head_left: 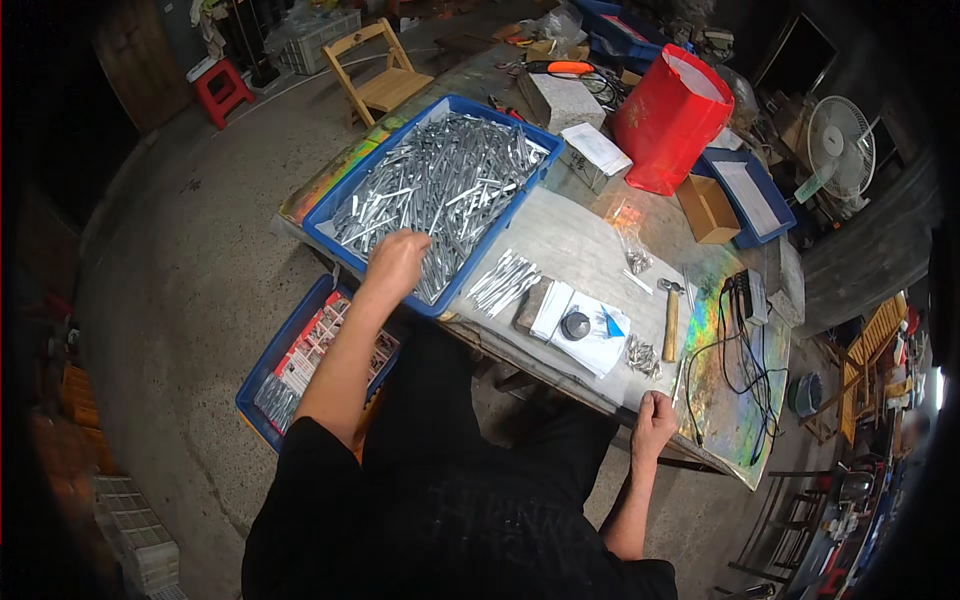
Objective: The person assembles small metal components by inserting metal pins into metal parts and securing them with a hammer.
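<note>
My left hand (397, 262) reaches into a blue tray (322, 236) heaped with several shiny metal rods (440, 185), fingers curled down among them; whether it grips any is hidden. My right hand (654, 412) is closed into a fist at the near edge of the table (590, 255), next to a small heap of metal pieces (642, 355). A bundle of loose rods (503, 281) lies on the table beside the tray. A hammer with a wooden handle (670, 320) lies just beyond my right hand.
A second blue crate (265, 375) with parts sits on the floor at my left. On the table: a red bag (668, 118), a cardboard box (707, 208), white papers (585, 325), black cables (735, 350). A wooden chair (378, 72), red stool (223, 90) and fan (838, 145) stand around.
</note>
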Tool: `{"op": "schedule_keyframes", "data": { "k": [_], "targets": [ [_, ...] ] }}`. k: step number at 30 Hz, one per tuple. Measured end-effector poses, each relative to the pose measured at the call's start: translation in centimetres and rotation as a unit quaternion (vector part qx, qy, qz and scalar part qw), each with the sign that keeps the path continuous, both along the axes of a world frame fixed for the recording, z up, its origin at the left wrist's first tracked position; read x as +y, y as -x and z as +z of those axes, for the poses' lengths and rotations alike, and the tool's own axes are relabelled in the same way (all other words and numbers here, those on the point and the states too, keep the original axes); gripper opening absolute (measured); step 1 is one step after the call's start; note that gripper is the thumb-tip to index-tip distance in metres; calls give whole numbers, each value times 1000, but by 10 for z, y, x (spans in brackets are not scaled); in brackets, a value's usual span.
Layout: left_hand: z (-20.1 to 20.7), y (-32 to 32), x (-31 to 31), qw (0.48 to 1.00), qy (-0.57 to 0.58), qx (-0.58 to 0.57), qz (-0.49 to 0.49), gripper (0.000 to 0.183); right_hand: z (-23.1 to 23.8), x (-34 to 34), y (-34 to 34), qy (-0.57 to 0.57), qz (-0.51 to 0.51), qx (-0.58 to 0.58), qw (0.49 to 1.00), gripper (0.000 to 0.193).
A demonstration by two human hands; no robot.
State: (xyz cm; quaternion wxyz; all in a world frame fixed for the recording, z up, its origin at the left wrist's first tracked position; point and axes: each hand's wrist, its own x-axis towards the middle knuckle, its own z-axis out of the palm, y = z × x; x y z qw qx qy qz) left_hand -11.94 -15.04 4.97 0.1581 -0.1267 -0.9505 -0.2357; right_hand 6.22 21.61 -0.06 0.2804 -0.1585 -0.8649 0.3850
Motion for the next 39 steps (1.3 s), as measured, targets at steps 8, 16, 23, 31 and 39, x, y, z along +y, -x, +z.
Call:
{"op": "schedule_keyframes", "data": {
  "k": [8,16,23,31,39],
  "targets": [
    [-15,21,-26,982,147,-93,-79,22,1,-10,-3,2,17,-27,1000,15],
    [-11,25,-37,976,137,20,-167,4,5,-15,-3,-19,32,-9,999,13],
    [42,4,-50,978,149,41,-140,8,8,-21,-1,-37,58,-15,998,10],
    [65,-34,-9,974,-9,8,-224,8,28,-59,10,26,141,-16,989,7],
    [33,-66,62,918,-113,-70,-374,10,47,-103,20,64,270,-19,961,14]
  ]
}}
